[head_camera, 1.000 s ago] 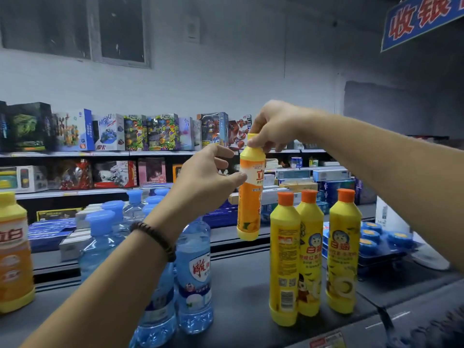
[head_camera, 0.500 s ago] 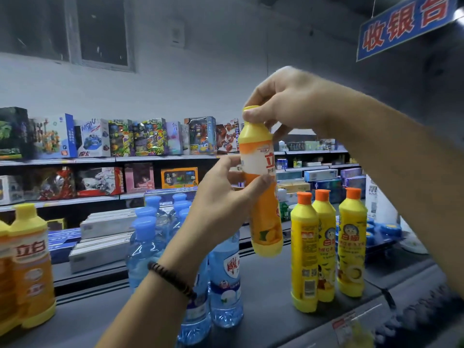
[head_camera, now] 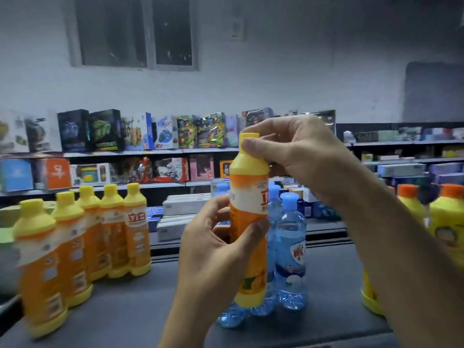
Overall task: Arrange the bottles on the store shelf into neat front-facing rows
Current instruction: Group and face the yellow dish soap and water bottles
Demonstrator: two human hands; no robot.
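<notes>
I hold an orange detergent bottle (head_camera: 248, 209) with a yellow cap upright in the air above the dark shelf top (head_camera: 140, 305). My right hand (head_camera: 296, 156) pinches its cap and shoulder from the right. My left hand (head_camera: 216, 249) wraps its lower body from the left. A row of several matching orange bottles (head_camera: 82, 237) runs diagonally at the left, blurred. Clear blue water bottles (head_camera: 291, 249) stand right behind the held bottle. Yellow bottles with orange caps (head_camera: 444, 217) stand at the far right, partly hidden by my right forearm.
Behind the shelf top run further shelves with boxed toys (head_camera: 163, 133) and flat boxes (head_camera: 185, 209). A grey wall with a window (head_camera: 135, 33) rises behind. Bare shelf surface lies between the orange row and my left arm.
The view has swung left, showing more of the orange row. The held bottle has come lower and closer to me, and my left hand has closed around its lower body.
</notes>
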